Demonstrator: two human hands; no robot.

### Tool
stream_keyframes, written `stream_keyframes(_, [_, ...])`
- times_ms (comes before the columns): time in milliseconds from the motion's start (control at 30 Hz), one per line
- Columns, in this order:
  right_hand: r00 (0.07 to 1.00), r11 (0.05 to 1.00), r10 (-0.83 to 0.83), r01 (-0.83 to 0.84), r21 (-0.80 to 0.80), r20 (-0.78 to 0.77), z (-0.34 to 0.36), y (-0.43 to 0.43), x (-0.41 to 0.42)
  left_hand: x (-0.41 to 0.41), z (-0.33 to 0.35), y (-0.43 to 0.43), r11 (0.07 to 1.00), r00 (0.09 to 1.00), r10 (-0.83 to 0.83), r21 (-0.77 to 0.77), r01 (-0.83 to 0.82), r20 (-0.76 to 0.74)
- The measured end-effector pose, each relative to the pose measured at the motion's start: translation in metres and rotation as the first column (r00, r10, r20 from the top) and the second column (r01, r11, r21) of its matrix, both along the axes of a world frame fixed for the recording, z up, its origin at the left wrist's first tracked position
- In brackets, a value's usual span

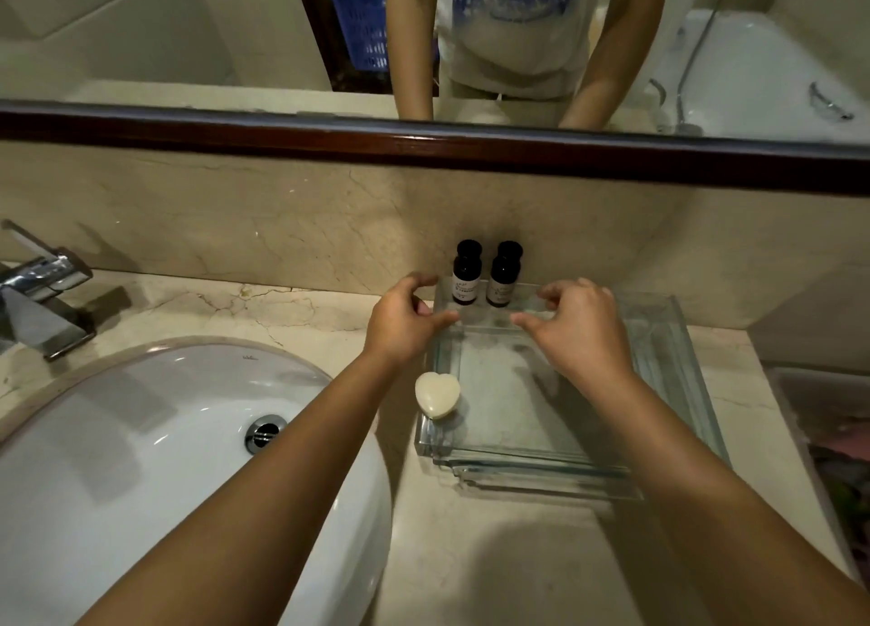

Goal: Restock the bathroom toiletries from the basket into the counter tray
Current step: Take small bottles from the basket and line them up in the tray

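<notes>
I am seeing one clear square glass tray (682, 371) sitting on the beige marble counter (494, 555) beside the white basin (141, 437), probably for easy reach. I am holding my left hand (405, 324) and right hand (579, 329) over its back end, fingers loosely curled, half-open and gripping nothing, flanking two small dark bottles with black caps (466, 282) standing upright at the back rim, seemingly to square them up. One cream heart-shaped soap (438, 392) is lying on the front left corner.
</notes>
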State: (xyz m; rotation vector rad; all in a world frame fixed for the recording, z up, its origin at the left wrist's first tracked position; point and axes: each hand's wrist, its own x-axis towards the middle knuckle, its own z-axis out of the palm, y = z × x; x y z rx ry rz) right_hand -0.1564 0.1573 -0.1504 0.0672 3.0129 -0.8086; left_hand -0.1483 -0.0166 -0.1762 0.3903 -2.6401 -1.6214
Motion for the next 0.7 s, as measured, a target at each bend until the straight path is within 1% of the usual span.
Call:
stream_keyframes(100, [0.995, 0.999, 0.047, -0.047, 0.002, 0.084, 0.022, 0.01, 0.015, 0.019, 0.024, -0.016, 0.999, 0.999, 0.03, -0.033, -0.03, 0.009])
stream_keyframes(200, [0.968, 0.978, 0.176, -0.192, 0.078, 0.18, 0.048, 0.015, 0.037, 0.05, 0.058, -0.039, 0.995, 0.999, 0.05, -0.083, -0.05, -0.003])
stream_keyframes(300, [0.916, 0.926, 0.303, -0.348, 0.146, 0.264, 0.076, 0.016, 0.061, 0.091, 0.089, -0.066, 0.979, 0.999, -0.027, -0.199, 0.034, 0.037])
stream_keyframes(367, [0.888, 0.891, 0.375, -0.425, 0.162, 0.266, 0.095, 0.014, 0.077, 0.125, 0.111, -0.082, 0.956, 0.988, -0.092, -0.268, 0.123, 0.127])
stream_keyframes(400, [0.876, 0.878, 0.404, -0.452, 0.156, 0.263, 0.103, 0.013, 0.083, 0.141, 0.119, -0.088, 0.946, 0.977, -0.121, -0.278, 0.167, 0.176])
stream_keyframes(467, [0.853, 0.864, 0.454, -0.492, 0.104, 0.258, 0.119, 0.008, 0.099, 0.179, 0.138, -0.099, 0.95, 0.963, -0.124, -0.252, 0.185, 0.24])
stream_keyframes(600, [0.833, 0.866, 0.497, -0.496, -0.07, 0.242, 0.133, -0.013, 0.135, 0.259, 0.157, -0.116, 0.984, 0.959, -0.018, -0.166, 0.067, 0.284])
stream_keyframes(700, [0.777, 0.813, 0.581, -0.566, -0.136, 0.242, 0.145, -0.044, 0.162, 0.322, 0.166, -0.133, 0.989, 0.948, 0.072, -0.148, -0.026, 0.309])
